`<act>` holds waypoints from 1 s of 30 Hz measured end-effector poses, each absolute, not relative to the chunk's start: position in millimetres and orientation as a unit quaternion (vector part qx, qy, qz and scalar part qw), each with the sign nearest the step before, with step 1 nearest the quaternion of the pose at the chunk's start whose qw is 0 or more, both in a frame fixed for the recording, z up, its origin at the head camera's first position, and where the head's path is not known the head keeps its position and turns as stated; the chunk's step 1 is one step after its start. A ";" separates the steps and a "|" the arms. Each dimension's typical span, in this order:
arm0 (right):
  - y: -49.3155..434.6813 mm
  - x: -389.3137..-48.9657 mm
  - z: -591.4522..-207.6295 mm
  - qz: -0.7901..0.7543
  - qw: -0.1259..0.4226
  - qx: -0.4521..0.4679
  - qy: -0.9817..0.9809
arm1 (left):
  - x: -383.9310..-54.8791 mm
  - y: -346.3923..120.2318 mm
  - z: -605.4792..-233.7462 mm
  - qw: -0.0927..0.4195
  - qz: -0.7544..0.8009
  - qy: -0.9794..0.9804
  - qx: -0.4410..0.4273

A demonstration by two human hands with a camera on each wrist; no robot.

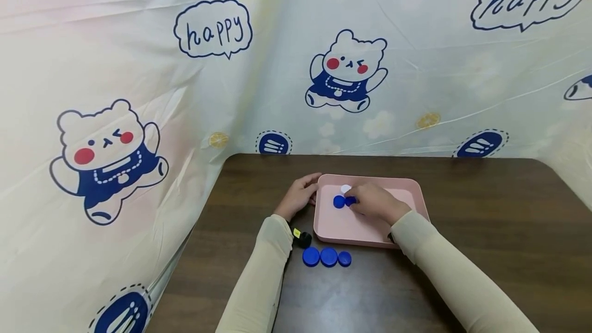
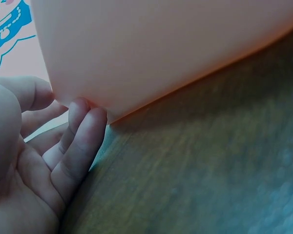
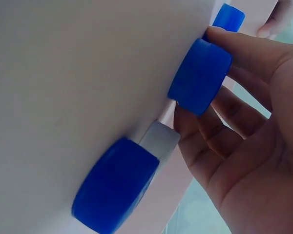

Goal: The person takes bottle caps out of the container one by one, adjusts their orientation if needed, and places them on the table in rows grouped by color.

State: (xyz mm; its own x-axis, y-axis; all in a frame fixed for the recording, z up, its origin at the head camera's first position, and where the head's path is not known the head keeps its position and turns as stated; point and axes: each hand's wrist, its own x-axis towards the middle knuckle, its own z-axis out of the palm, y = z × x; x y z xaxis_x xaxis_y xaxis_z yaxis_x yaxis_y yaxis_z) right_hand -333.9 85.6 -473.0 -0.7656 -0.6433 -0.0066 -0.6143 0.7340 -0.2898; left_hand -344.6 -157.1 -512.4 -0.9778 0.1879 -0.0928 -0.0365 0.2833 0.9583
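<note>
A pink tray (image 1: 370,230) lies on the table, and my left hand (image 1: 297,197) holds it at the far left corner. In the left wrist view, the thumb and curled fingertips (image 2: 95,119) meet the tray's wall. Over the tray, my right hand (image 1: 375,202) pinches a round blue cap (image 3: 201,75) between thumb and fingers. A second blue cap (image 1: 339,202) sits just left of it, and a white cap (image 1: 345,188) stands behind them. The right wrist view also shows another blue cap (image 3: 116,185) beside the white one, hidden under the hand in the head view.
In front of the tray, three blue caps (image 1: 329,257) form a row on the brown wooden table (image 1: 485,271). A black wrist camera (image 1: 302,239) with a yellow label sits at the left cuff. Behind the table hangs a printed cloth (image 1: 416,66).
</note>
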 end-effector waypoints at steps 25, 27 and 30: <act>90.9 -340.4 -468.5 -0.131 0.056 -0.367 0.919 | -344.8 -152.8 -509.5 0.089 0.593 0.799 0.037; 91.9 -340.0 -465.5 -0.131 0.050 -0.368 0.919 | -345.4 -152.1 -510.3 0.084 0.593 0.800 0.040; 93.6 -337.4 -460.2 -0.143 0.051 -0.358 0.921 | -345.0 -152.5 -511.8 0.082 0.593 0.800 0.037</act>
State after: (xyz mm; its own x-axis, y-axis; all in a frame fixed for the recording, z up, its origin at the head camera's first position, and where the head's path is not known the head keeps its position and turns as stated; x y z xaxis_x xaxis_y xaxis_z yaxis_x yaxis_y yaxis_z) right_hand -337.4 93.6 -460.2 -0.7388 -0.6738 0.0074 -0.6444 0.7032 -0.3003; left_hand -345.0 -152.5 -511.8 -0.9840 0.1558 -0.0867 -0.0377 0.2936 0.9552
